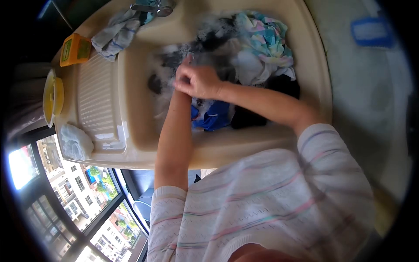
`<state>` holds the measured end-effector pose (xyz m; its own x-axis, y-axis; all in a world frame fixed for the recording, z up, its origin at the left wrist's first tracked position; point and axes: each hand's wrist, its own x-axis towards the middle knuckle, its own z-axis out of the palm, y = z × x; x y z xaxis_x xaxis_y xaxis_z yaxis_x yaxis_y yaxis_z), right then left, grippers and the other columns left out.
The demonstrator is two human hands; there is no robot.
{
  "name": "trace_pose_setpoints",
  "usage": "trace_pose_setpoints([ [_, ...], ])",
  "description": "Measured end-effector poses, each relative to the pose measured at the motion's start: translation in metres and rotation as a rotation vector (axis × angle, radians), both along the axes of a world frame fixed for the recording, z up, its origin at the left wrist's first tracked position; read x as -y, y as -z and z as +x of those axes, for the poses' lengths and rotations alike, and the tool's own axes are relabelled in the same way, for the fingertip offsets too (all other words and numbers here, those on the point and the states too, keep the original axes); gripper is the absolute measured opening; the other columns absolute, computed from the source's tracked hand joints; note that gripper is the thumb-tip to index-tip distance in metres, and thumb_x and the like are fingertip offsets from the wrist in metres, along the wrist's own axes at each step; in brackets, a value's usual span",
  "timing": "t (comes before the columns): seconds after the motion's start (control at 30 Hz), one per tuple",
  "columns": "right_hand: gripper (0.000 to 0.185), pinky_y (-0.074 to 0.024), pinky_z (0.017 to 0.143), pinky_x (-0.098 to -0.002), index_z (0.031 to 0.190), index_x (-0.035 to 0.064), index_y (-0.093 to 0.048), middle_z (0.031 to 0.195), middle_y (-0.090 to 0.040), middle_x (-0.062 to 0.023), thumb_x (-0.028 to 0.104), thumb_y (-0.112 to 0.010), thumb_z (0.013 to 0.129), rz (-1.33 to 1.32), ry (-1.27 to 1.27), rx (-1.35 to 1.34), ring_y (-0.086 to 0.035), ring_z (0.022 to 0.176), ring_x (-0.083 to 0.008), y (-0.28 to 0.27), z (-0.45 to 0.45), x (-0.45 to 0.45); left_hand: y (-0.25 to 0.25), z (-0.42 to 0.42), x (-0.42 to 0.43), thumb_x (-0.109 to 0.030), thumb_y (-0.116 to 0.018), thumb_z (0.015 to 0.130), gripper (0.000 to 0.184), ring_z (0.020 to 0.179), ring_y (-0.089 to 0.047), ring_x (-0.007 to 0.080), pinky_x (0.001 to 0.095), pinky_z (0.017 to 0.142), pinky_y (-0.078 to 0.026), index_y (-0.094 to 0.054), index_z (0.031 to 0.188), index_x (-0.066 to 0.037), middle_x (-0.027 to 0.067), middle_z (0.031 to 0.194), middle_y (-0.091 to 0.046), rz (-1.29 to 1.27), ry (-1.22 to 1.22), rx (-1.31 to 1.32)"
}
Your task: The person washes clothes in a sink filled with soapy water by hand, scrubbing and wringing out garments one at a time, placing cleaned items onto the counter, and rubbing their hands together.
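My right hand (pixel 200 82) reaches across the sink with its fingers curled round my left wrist. My left hand (pixel 187 63) is above the soapy water, partly covered by the right hand and blurred, so its fingers do not show clearly. Around and below both hands, wet laundry lies in the beige sink (pixel 135 100). A patterned pastel cloth (pixel 264 39) and a white cloth (pixel 251 67) are bunched at the right. Nearer to me lie a blue cloth (pixel 214 117) and a black cloth (pixel 248 118). Dark fabric (pixel 216 37) is heaped among foam at the back.
A ribbed washboard (pixel 98 100) is moulded into the sink's left side. Along that side are an orange container (pixel 76 49), a greyish cloth (pixel 117 35), a yellow basin (pixel 53 98) and a white plastic bag (pixel 76 142). The tap (pixel 162 8) stands behind; a blue brush (pixel 373 32) lies right.
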<state>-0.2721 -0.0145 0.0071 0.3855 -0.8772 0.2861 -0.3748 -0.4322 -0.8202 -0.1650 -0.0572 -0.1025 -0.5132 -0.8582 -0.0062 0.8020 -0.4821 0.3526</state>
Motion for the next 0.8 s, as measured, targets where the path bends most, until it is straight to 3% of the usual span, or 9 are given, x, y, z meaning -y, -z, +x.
trace_pose_setpoints([
  [0.07, 0.021, -0.0444, 0.06, -0.0362, 0.077, 0.0089, -0.057, 0.075, -0.059, -0.0135, 0.03, -0.057, 0.075, -0.114, 0.123, -0.137, -0.057, 0.066, -0.0292, 0.018, -0.001, 0.024, 0.025, 0.012, -0.006, -0.026, -0.042, 0.086, 0.027, 0.08, -0.054, 0.0248, 0.0355, 0.074, -0.044, -0.054, 0.089, -0.003, 0.0122, 0.09, -0.056, -0.207, -0.283, 0.367],
  [0.13, 0.034, -0.0421, 0.063, -0.0401, 0.078, 0.0054, -0.059, 0.077, -0.059, -0.0163, 0.036, -0.045, 0.08, 0.247, 0.254, -0.179, -0.056, 0.073, -0.0303, 0.054, -0.03, 0.078, -0.016, -0.002, 0.003, -0.014, -0.051, 0.075, 0.019, 0.074, -0.055, 0.0236, 0.0347, 0.066, -0.044, -0.054, 0.089, 0.0, 0.0127, 0.08, -0.056, 0.507, -0.239, 0.647],
  [0.17, 0.035, -0.0421, 0.065, -0.0429, 0.071, 0.0036, -0.058, 0.074, -0.057, -0.0182, 0.034, -0.044, 0.082, 0.17, 0.245, -0.374, -0.056, 0.071, -0.0338, 0.067, -0.049, 0.101, -0.032, 0.007, -0.001, -0.015, -0.049, 0.076, 0.026, 0.08, -0.055, 0.023, 0.0329, 0.072, -0.044, -0.053, 0.096, 0.0, 0.0102, 0.084, -0.058, -0.239, -0.307, 1.266],
  [0.23, 0.043, -0.0428, 0.062, -0.0407, 0.07, 0.0014, -0.059, 0.07, -0.058, -0.0178, 0.04, -0.045, 0.082, 0.127, 0.266, -0.359, -0.056, 0.064, -0.0329, 0.04, -0.063, 0.103, -0.058, 0.006, -0.005, -0.013, -0.051, 0.071, 0.035, 0.082, -0.055, 0.0217, 0.0316, 0.074, -0.043, -0.052, 0.103, 0.002, 0.0089, 0.087, -0.059, -0.693, -0.311, 1.77],
  [0.3, 0.042, -0.0438, 0.06, -0.037, 0.072, 0.0004, -0.061, 0.068, -0.059, -0.0162, 0.04, -0.049, 0.08, 0.165, 0.248, -0.236, -0.057, 0.062, -0.0291, 0.028, -0.065, 0.11, -0.098, 0.007, 0.001, -0.008, -0.059, 0.062, 0.043, 0.076, -0.056, 0.0204, 0.0326, 0.067, -0.043, -0.051, 0.103, 0.004, 0.0114, 0.087, -0.058, -0.024, -0.19, 1.702],
  [0.47, 0.029, -0.0443, 0.065, -0.0262, 0.086, 0.0016, -0.062, 0.074, -0.062, -0.0059, 0.029, -0.057, 0.08, 0.086, -0.207, -0.017, -0.055, 0.07, -0.0109, -0.037, -0.026, 0.077, -0.123, -0.01, -0.008, -0.014, -0.068, 0.061, 0.042, 0.079, -0.053, 0.0141, 0.0268, 0.071, -0.042, -0.055, 0.096, 0.006, 0.0098, 0.086, -0.058, -0.39, -0.395, 1.176],
  [0.6, 0.043, -0.0413, 0.079, -0.0247, 0.113, 0.0016, -0.046, 0.102, -0.054, -0.0047, 0.023, -0.06, 0.079, 0.389, -0.343, 0.569, -0.051, 0.091, -0.0101, -0.019, -0.022, 0.084, -0.11, 0.013, -0.002, -0.012, -0.066, 0.069, 0.033, 0.079, -0.056, 0.0164, 0.0278, 0.073, -0.043, -0.055, 0.096, 0.005, 0.0089, 0.087, -0.059, -0.28, -0.138, 1.418],
  [0.73, 0.052, -0.0406, 0.08, -0.026, 0.106, -0.0029, -0.048, 0.096, -0.055, -0.007, 0.032, -0.065, 0.073, 0.538, -0.412, -0.096, -0.05, 0.09, -0.0111, 0.027, -0.056, 0.061, -0.118, 0.028, 0.004, -0.011, -0.06, 0.075, 0.022, 0.077, -0.058, 0.0218, 0.0324, 0.073, -0.046, -0.056, 0.093, 0.001, 0.0093, 0.086, -0.06, 0.178, -0.423, 0.638],
  [0.8, 0.05, -0.0407, 0.076, -0.0264, 0.103, -0.0036, -0.05, 0.092, -0.055, -0.0073, 0.03, -0.066, 0.07, 0.684, -0.267, -0.039, -0.051, 0.086, -0.0124, 0.004, -0.071, 0.056, -0.106, 0.041, 0.009, -0.012, -0.057, 0.077, 0.025, 0.085, -0.056, 0.0237, 0.0344, 0.078, -0.045, -0.053, 0.099, 0.0, 0.01, 0.093, -0.058, 0.296, -0.461, 0.433],
])
